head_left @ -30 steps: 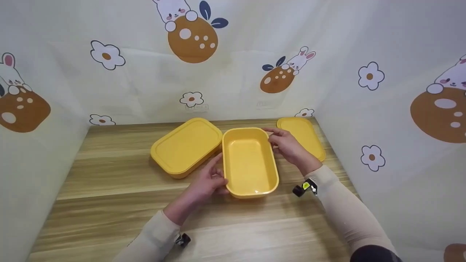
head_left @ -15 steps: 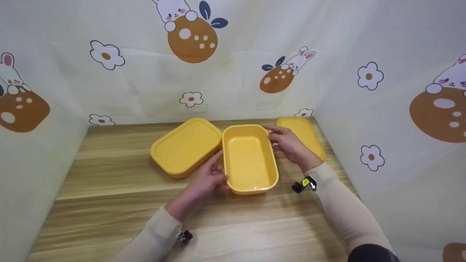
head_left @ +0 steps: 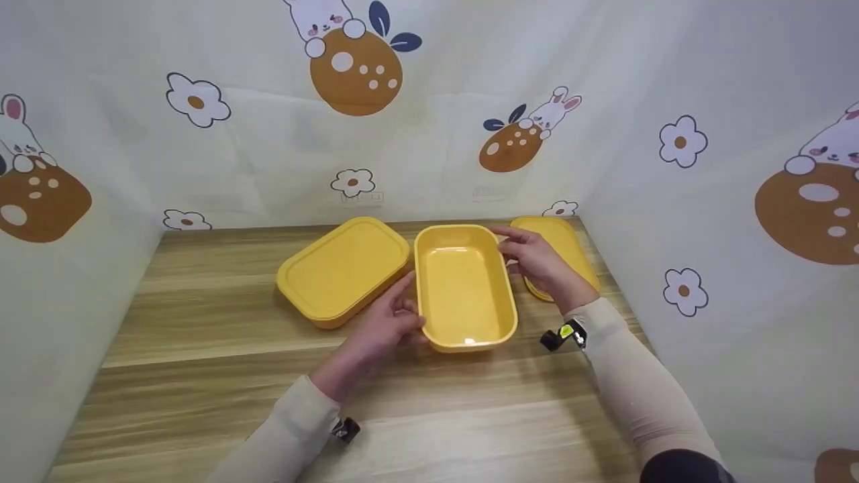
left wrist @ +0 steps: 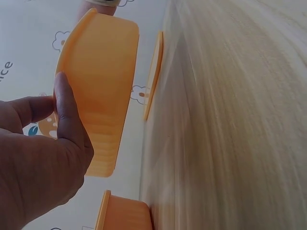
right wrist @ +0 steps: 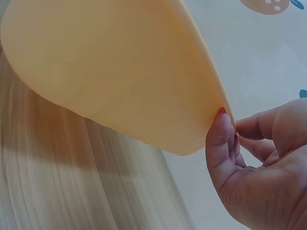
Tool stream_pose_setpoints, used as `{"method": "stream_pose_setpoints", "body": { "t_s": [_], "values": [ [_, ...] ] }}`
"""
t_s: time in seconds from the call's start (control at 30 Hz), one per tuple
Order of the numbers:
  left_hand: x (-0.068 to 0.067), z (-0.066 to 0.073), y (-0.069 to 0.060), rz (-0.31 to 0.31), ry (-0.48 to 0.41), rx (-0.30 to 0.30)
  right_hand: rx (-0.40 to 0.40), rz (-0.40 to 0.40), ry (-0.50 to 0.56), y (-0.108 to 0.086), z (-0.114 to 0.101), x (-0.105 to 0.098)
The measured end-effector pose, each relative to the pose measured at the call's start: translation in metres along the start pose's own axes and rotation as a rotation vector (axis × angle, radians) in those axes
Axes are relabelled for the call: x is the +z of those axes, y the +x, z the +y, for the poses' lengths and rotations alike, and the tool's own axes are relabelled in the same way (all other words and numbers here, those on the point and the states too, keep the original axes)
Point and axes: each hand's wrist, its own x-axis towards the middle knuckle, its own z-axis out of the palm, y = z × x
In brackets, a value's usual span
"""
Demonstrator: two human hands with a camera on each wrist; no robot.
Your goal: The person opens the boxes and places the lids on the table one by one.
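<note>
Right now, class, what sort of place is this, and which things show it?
Probably a makeshift recording booth: pale sheeting printed with rabbits and flowers encloses a wood-grain tabletop on three sides, and a small black device is worn at the right sleeve.

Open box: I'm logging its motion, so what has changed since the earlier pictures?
The open box has shifted slightly up and right in the head view. Left hand and right hand moved with it, grips kept. The lidded box and loose lid stayed put.
</note>
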Motion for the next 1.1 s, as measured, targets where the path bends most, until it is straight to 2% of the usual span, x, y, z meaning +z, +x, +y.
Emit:
{"method": "stream_pose_setpoints", "body": {
  "t_s": [0.37,0.57,0.87,1.1],
  "values": [
    [0.003,0.003,0.005,-0.003,0.014,0.001,0.003,0.0,-0.033,0.005,-0.003,-0.006],
    [0.005,0.005,0.008,-0.007,-0.009,-0.012,0.001,0.012,-0.058,0.008,-0.004,-0.008],
    [0.01,0.005,0.014,0.007,0.023,0.019,-0.008,0.013,-0.067,0.009,-0.006,-0.01],
    [0.012,0.007,0.018,0.002,-0.006,0.015,0.007,0.023,-0.091,0.012,-0.007,-0.017]
  ]
}}
